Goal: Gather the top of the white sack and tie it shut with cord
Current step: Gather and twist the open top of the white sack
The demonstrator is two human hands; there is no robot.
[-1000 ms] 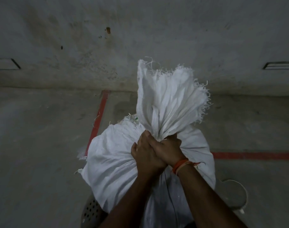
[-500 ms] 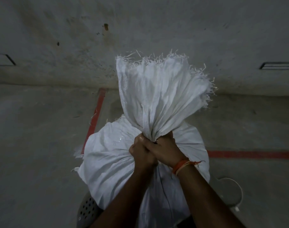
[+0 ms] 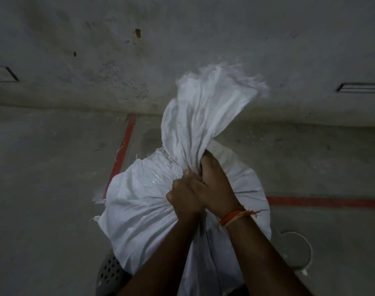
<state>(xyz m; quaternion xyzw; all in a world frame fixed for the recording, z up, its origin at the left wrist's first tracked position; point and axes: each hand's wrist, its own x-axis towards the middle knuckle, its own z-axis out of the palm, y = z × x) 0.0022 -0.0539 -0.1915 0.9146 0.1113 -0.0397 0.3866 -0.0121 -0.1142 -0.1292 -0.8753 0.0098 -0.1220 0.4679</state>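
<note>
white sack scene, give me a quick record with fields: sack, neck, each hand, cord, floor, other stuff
sack: full white woven plastic sack, upright, frayed top edge
neck: gathered and bunched, loose top fanning up and to the right, blurred
left hand: left hand closed in a grip on the gathered neck
right hand: right hand closed on the neck, touching the left; orange thread wristband
cord: none visible; neck not tied
floor: grey concrete floor with red painted lines
other: perforated grey plastic seat under the sack; round grey container at right

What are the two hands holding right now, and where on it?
Both the left hand and the right hand clench the white sack at its gathered neck, just below the loose frayed top. No cord is visible.
</note>
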